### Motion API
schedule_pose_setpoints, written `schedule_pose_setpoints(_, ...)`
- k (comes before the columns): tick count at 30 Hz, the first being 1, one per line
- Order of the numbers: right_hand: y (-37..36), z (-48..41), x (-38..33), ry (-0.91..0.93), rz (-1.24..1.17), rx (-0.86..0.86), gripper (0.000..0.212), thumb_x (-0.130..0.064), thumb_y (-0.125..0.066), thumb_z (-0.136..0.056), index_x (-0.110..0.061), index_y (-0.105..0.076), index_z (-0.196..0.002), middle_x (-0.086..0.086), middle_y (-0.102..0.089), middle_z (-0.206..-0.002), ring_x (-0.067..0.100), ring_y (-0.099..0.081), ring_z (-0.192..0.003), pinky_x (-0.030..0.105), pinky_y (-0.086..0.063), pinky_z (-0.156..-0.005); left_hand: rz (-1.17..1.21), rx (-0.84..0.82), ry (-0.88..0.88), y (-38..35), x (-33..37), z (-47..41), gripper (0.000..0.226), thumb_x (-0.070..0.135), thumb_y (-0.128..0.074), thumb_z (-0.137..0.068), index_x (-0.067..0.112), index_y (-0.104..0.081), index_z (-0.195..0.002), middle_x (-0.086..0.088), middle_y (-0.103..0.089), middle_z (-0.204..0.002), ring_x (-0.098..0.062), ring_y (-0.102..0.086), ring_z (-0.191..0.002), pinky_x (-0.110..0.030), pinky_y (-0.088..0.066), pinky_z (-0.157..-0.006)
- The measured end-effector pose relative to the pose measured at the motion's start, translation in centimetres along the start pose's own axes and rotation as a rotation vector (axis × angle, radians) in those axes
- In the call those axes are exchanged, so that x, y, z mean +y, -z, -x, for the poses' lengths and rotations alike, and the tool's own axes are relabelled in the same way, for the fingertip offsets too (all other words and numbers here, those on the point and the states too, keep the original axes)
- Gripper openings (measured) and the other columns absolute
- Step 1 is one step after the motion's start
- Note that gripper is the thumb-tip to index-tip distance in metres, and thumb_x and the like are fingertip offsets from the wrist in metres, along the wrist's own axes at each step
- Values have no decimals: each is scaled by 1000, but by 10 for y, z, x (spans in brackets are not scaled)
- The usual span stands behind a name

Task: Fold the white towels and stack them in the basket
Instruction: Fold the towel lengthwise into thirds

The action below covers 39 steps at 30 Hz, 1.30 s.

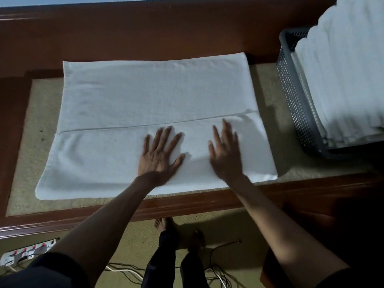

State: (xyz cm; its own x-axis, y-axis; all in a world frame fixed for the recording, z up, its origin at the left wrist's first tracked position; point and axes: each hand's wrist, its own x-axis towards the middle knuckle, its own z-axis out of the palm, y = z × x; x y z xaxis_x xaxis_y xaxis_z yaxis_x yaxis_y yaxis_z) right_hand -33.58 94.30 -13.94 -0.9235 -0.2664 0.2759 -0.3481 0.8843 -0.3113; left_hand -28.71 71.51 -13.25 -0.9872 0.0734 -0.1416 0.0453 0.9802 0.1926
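A white towel (pixel 145 96) lies spread flat on the table, its near third folded over so that a straight edge runs across the middle. My left hand (pixel 160 156) presses flat on that folded flap, fingers spread. My right hand (pixel 225 154) rests flat beside it on the same flap, fingers straight and slightly blurred. At the right stands a grey perforated basket (pixel 295 92) holding a tall stack of white towels (pixel 345 75) that rises well above its rim.
The table (pixel 187 202) has a dark wooden frame and a beige inset top. On the floor below are a power strip (pixel 25 255) at the left, several loose cables (pixel 212 273) and my bare feet.
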Motion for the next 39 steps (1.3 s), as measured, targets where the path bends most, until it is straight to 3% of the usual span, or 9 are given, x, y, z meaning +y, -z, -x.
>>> schedule_pose_setpoints(4,-26,6,-45,-139,-152,-104,49,-31,-38,-106,-15,-45,-152,14,-27,-165,27,-18,-155,51,-21,-123,10,6,-14,-3,-2,0,67,66,-20,-105,41,6,-162,4,14,-171,-18,17,-157,-55,1,-127)
schedule_pose_setpoints(13,-25,5,-46,-153,35,-128,56,-41,-42,-105,-24,-35,-157,7,-22,-167,22,-12,-156,46,-16,-124,49,-32,-86,3,-49,29,66,65,-24,-105,43,1,-162,5,9,-172,-19,11,-158,-57,-4,-126)
schedule_pose_setpoints(20,-18,0,-51,-142,89,-171,55,-46,-35,-106,-23,-35,-156,7,-24,-166,24,-14,-156,46,-18,-123,54,-11,108,34,-152,48,64,67,-25,-104,50,3,-160,12,10,-171,-17,11,-158,-58,-1,-126)
schedule_pose_setpoints(28,-15,2,-58,-134,129,-167,56,-48,-34,-107,-23,-32,-156,6,-22,-166,23,-12,-156,48,-21,-123,48,5,226,52,-230,60,67,68,-20,-104,41,-4,-163,1,0,-173,-22,4,-159,-52,-3,-128)
schedule_pose_setpoints(31,-17,3,-56,-136,122,-144,56,-47,-37,-107,-22,-33,-156,7,-23,-166,24,-14,-156,48,-22,-122,108,49,349,48,-216,51,76,70,-17,-101,30,-12,-164,-4,-6,-172,-25,-2,-159,-54,-2,-127)
schedule_pose_setpoints(33,-19,3,-55,-137,119,-137,55,-45,-37,-106,-22,-34,-156,7,-24,-166,23,-14,-156,48,-20,-123,151,85,340,45,-183,43,74,65,-19,-102,25,-15,-165,-7,-9,-172,-25,-4,-159,-53,-1,-127)
schedule_pose_setpoints(36,-21,4,-56,-171,110,-116,54,-43,-38,-105,-24,-36,-156,6,-25,-166,23,-16,-155,47,-19,-124,255,78,173,36,-104,35,68,59,-19,-105,25,-15,-164,-7,-7,-171,-25,-4,-159,-51,-4,-128)
schedule_pose_setpoints(39,-24,8,-55,-139,111,-44,53,-41,-42,-105,-22,-39,-155,7,-27,-165,23,-20,-155,46,-20,-124,211,-13,12,11,-52,47,64,59,-21,-107,33,-8,-164,-4,2,-172,-24,5,-159,-50,-3,-128)
